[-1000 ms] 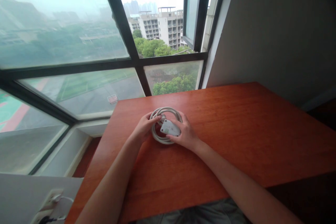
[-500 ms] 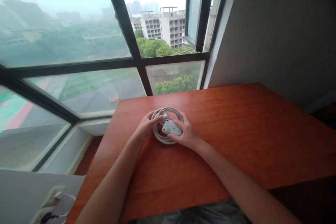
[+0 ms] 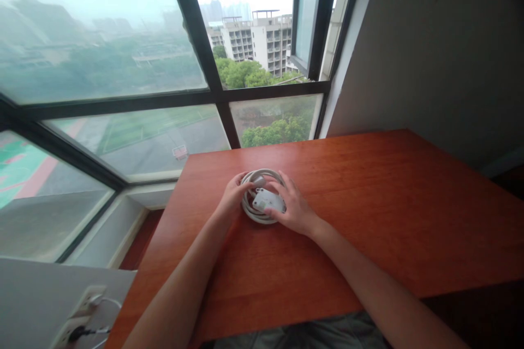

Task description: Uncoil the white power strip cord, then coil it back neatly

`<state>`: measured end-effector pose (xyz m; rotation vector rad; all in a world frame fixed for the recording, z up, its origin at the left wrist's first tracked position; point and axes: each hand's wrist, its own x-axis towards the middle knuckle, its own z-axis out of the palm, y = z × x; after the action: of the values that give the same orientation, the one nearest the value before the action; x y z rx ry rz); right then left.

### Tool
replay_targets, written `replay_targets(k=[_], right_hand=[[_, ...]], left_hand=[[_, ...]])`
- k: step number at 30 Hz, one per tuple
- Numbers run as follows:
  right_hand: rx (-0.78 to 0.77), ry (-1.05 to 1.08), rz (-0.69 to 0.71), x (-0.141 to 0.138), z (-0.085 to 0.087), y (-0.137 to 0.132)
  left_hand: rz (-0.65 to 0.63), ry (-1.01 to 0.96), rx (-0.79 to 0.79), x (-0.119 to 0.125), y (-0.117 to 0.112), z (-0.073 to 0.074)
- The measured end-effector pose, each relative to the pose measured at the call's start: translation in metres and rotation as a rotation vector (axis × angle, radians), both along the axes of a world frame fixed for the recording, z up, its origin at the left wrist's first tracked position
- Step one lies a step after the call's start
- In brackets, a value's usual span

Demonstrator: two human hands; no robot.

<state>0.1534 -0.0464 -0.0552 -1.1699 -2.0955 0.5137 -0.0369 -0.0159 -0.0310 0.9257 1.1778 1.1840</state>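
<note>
A coiled extension cord lies on the wooden table, its pale cable (image 3: 254, 217) wound in several loops. Inside the ring sits its white socket block (image 3: 267, 201), with small holes in the face turned up. Just above the block is a whitish plug (image 3: 258, 180). My left hand (image 3: 237, 192) is closed on the left side of the coil, thumb over the cable by the plug and fingers behind the loops. From the right, my right hand (image 3: 295, 206) holds the block, with its thumb at the lower edge and its fingers spread over the upper right loops.
The wooden table (image 3: 368, 202) reaches up to the windows, with its left edge beside a low sill. A grey wall (image 3: 417, 54) stands at the right. Wall sockets (image 3: 88, 302) with plugged-in cords are at the lower left.
My right fingers have spread and lifted a little off the block. The coil and both hands appear slightly farther right, as the whole view has shifted a little.
</note>
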Motion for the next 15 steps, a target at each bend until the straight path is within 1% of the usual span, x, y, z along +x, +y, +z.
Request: replay_targets(k=[2, 5, 8, 13, 15], right_hand=[[0.013, 0.03, -0.041, 0.001, -0.001, 0.002], [0.03, 0.044, -0.076, 0.004, -0.006, 0.006], [0.018, 0.064, -0.062, 0.005, -0.012, 0.01], [0.008, 0.07, -0.035, 0.004, -0.015, 0.011], [0.02, 0.08, -0.04, 0.005, -0.015, 0.012]], left_hand=[[-0.031, 0.051, 0.053, 0.001, 0.0, -0.001], [-0.009, 0.194, 0.167, 0.002, 0.002, -0.005], [0.012, 0.424, 0.271, 0.0, 0.005, -0.011], [-0.051, 0.896, 0.363, -0.006, 0.009, -0.016], [-0.058, 0.971, 0.37, -0.007, 0.009, -0.015]])
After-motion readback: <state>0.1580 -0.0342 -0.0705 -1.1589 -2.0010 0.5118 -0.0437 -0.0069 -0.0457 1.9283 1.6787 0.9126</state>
